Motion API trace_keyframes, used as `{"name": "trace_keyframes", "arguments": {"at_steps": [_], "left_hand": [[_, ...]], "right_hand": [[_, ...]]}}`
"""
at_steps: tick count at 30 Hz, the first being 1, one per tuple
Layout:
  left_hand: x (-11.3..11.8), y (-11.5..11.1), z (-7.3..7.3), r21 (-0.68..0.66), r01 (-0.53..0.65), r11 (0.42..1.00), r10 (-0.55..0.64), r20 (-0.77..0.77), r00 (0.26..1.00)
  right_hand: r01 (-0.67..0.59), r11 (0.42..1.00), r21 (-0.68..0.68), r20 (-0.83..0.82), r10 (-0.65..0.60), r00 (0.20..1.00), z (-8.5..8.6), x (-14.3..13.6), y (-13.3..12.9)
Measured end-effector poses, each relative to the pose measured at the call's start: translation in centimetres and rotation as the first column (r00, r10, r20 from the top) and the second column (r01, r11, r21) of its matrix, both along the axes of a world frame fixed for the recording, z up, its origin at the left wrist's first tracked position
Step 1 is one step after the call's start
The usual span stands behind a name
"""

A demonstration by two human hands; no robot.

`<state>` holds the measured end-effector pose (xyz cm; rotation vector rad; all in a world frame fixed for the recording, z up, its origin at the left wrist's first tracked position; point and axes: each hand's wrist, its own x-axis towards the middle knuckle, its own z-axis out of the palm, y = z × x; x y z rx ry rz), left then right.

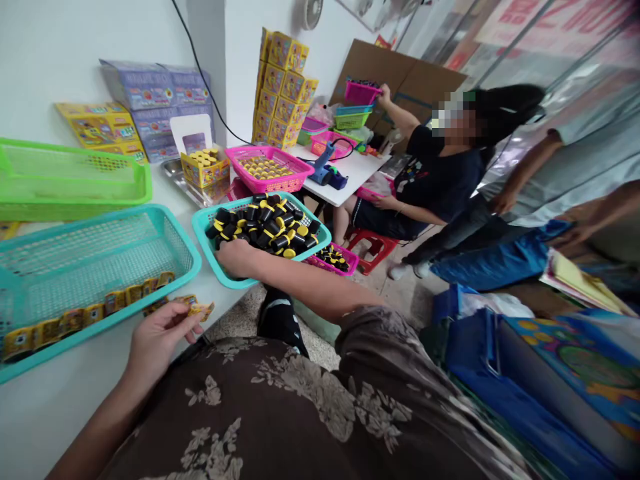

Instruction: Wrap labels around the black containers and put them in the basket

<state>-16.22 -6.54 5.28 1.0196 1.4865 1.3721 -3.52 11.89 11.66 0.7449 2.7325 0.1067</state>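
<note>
Between the thumb and fingers of my left hand (167, 330) are small yellow printed wrappers (201, 311), just outside the front rim of a long teal basket (193, 257). Along that basket's near side lies a row of yellow printed packets (93, 315). My right hand (236, 259) reaches into the left side of a round-cornered teal basket (200, 227) heaped with small black containers with yellow lids (270, 230). The fingertips of my right hand are hidden, so whether it grips a container is unclear.
Beyond are a pink basket (305, 177) of yellow-topped pieces, a yellow box (207, 175) on a metal tray and stacked yellow boxes (275, 93). A green basket (143, 183) stands at left. A seated person (440, 180) holds a pink basket; another person stands right, near blue bins (500, 360).
</note>
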Motion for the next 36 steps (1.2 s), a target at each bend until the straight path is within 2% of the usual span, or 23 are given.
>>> {"name": "trace_keyframes", "arguments": {"at_steps": [3, 5, 7, 8, 9, 11, 12, 14, 16, 19, 21, 23, 25, 28, 32, 36], "left_hand": [[0.6, -0.4, -0.1, 0.005, -0.014, 1.000, 0.014, 0.007, 1.000], [0.9, -0.7, 0.2, 0.015, -0.017, 1.000, 0.016, 0.026, 1.000], [1.0, -1.0, 0.7, 0.019, -0.030, 0.999, 0.029, 0.058, 0.998], [1.0, -1.0, 1.0, 0.028, -0.045, 0.999, 0.043, 0.076, 0.996], [1.0, -1.0, 1.3, 0.033, -0.054, 0.998, 0.051, 0.087, 0.995], [1.0, -1.0, 1.8, 0.058, -0.074, 0.996, 0.068, 0.101, 0.993], [1.0, -1.0, 2.0, 0.070, -0.082, 0.994, 0.074, 0.104, 0.992], [1.0, -1.0, 2.3, 0.099, -0.105, 0.990, 0.094, 0.108, 0.990], [1.1, -1.1, 2.4, 0.123, -0.128, 0.984, 0.115, 0.102, 0.988], [1.0, -1.4, 2.5, 0.170, -0.154, 0.973, 0.144, 0.070, 0.987], [0.8, -1.6, 2.4, 0.190, -0.158, 0.969, 0.153, 0.041, 0.987], [0.6, -1.8, 2.3, 0.199, -0.157, 0.967, 0.155, 0.028, 0.988], [0.4, -1.8, 2.2, 0.204, -0.155, 0.967, 0.151, 0.037, 0.988], [0.2, -1.9, 2.1, 0.191, -0.141, 0.972, 0.130, 0.070, 0.989], [-0.1, -2.1, 1.7, 0.148, -0.091, 0.985, 0.070, 0.139, 0.988], [-0.3, -2.1, 1.5, 0.118, -0.037, 0.992, 0.010, 0.224, 0.975]], "right_hand": [[0.000, 0.999, -0.047, -0.108, -0.005, 0.994, 0.6, 0.9, 0.5], [0.064, 0.993, -0.096, -0.286, -0.089, 0.954, 1.0, 2.0, 0.9], [0.101, 0.967, -0.232, -0.493, -0.206, 0.845, 1.4, 3.3, 1.2], [0.100, 0.931, -0.350, -0.575, -0.298, 0.762, 1.5, 3.8, 1.2], [0.052, 0.870, -0.491, -0.612, -0.387, 0.689, 1.5, 4.3, 1.0], [-0.123, 0.676, -0.726, -0.606, -0.544, 0.581, 1.3, 5.1, 0.0], [-0.214, 0.578, -0.787, -0.589, -0.602, 0.539, 1.2, 5.3, -0.9], [-0.360, 0.431, -0.827, -0.560, -0.684, 0.467, 0.7, 5.5, -3.0], [-0.446, 0.362, -0.819, -0.546, -0.732, 0.408, 0.2, 5.3, -4.9], [-0.491, 0.329, -0.806, -0.534, -0.762, 0.366, -0.6, 4.8, -6.9], [-0.479, 0.343, -0.808, -0.538, -0.760, 0.363, -1.0, 4.5, -7.4], [-0.447, 0.375, -0.812, -0.555, -0.731, 0.396, -1.0, 4.4, -7.6], [-0.418, 0.394, -0.819, -0.566, -0.676, 0.472, -0.9, 4.3, -7.7], [-0.405, 0.375, -0.834, -0.550, -0.630, 0.548, -0.7, 4.3, -7.7], [-0.434, 0.317, -0.844, -0.524, -0.659, 0.539, -1.0, 4.0, -7.5], [-0.377, 0.332, -0.865, -0.501, -0.608, 0.616, -0.9, 3.6, -7.3]]}}
